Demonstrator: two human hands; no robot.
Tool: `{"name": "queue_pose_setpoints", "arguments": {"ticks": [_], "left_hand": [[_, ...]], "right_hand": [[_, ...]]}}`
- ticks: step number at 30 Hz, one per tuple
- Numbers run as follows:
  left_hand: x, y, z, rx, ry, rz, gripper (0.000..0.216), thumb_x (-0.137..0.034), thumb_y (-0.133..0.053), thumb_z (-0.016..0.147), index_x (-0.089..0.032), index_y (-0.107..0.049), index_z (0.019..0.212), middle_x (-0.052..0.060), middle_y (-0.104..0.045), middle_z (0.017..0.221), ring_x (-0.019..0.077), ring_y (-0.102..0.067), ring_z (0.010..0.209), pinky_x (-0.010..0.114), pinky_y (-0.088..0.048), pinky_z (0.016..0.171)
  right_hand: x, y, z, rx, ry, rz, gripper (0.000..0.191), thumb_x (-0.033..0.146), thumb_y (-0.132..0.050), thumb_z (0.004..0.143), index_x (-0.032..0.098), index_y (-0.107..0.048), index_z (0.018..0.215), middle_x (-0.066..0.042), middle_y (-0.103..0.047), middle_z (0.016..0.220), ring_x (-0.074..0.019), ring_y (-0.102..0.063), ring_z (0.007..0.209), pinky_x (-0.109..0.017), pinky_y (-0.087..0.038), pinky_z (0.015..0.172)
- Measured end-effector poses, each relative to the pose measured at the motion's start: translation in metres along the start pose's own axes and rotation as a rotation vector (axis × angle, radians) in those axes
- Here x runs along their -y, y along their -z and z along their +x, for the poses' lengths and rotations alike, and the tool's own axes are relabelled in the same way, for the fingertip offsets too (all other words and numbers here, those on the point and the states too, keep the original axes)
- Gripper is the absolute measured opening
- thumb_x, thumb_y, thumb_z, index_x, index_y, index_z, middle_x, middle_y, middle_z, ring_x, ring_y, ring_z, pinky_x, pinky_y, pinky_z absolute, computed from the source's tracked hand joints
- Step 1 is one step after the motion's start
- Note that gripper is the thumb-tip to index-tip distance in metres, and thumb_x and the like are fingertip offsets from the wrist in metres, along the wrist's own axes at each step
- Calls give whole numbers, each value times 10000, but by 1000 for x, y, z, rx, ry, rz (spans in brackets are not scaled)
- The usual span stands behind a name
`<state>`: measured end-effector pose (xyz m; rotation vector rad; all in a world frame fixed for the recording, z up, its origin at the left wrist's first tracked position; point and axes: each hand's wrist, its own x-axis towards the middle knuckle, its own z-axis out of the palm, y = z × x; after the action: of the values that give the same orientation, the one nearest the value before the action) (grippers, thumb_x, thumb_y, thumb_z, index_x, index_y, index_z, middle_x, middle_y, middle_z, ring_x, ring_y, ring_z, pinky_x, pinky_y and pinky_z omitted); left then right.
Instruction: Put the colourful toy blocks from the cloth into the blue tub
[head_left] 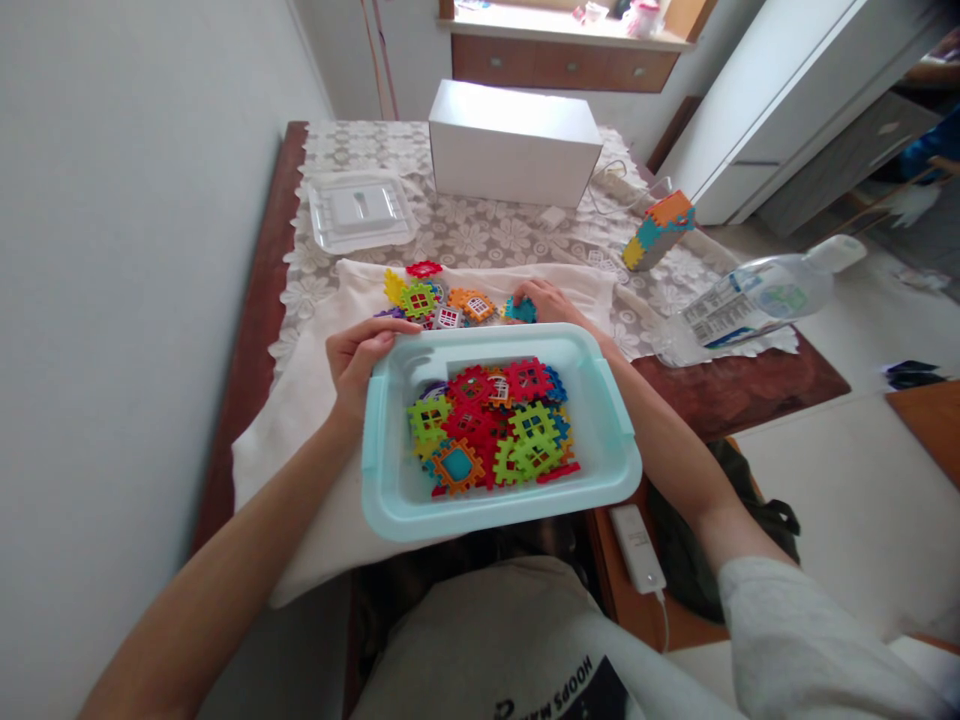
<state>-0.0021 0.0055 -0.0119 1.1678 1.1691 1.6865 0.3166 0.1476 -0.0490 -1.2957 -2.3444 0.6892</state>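
While my left hand (360, 355) clamps the upper-left rim of the pale blue tub (495, 515) at frame centre, I list: interlocking tiles (491, 425) heaped inside it, loose tiles (442, 300) just above it on the white cloth (300, 400). My right hand (544, 300) curls over a teal tile (520, 311) at the heap's right end; whether it is gripped I cannot tell. Step, as I judge it: collecting loose pieces; next calls for a sure pinch and a lift over the tub's far wall.
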Motion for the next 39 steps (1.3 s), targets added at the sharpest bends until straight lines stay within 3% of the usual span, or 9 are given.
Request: {"name": "queue_pose_setpoints", "arguments": {"ticks": [7, 14, 20, 24, 30, 39], "left_hand": [[2, 2, -1, -5, 11, 16, 312, -544, -945, 835, -235, -963, 792, 56, -737, 671, 142, -475, 565, 337, -283, 559], [2, 2, 0, 2, 26, 24, 278, -512, -910, 809, -238, -952, 793, 66, -723, 682, 174, -494, 598, 377, -291, 586], [-1, 0, -1, -1, 13, 34, 219, -466, -859, 805, -276, -963, 773, 60, -731, 666, 178, -459, 595, 374, -266, 570], [1, 2, -1, 4, 15, 40, 271, -519, -874, 842, -265, -949, 787, 69, -714, 677, 184, -466, 596, 388, -276, 568], [2, 2, 0, 8, -2, 21, 251, -490, -881, 850, -262, -966, 787, 60, -729, 667, 166, -475, 580, 366, -276, 546], [2, 3, 0, 16, -18, 11, 224, -477, -917, 852, -276, -985, 780, 46, -753, 656, 150, -507, 577, 329, -313, 535]], "right_hand": [[1, 0, -1, 36, -13, -39, 255, 301, -895, 1032, 244, -678, 1152, -225, -787, 1454, -408, -677, 1422, -586, -544, 1348], [-4, -6, -4, -19, -2, 23, 320, 296, -918, 960, 257, -670, 1160, -204, -802, 1453, -392, -676, 1383, -550, -553, 1326], [-9, -13, -1, -45, 16, 26, 240, 341, -869, 1049, 264, -711, 1213, -219, -816, 1497, -416, -679, 1456, -633, -533, 1381], [-14, -21, 3, -63, 1, 10, 279, 350, -923, 1063, 270, -701, 1212, -216, -823, 1495, -399, -688, 1423, -595, -561, 1352], [-12, -30, 5, -124, -32, -23, 304, 254, -937, 1031, 239, -711, 1234, -237, -823, 1503, -404, -684, 1463, -576, -551, 1347], [-11, -15, 1, -62, 4, 43, 378, 429, -921, 982, 247, -689, 1218, -236, -824, 1485, -424, -705, 1448, -592, -571, 1331]]}}
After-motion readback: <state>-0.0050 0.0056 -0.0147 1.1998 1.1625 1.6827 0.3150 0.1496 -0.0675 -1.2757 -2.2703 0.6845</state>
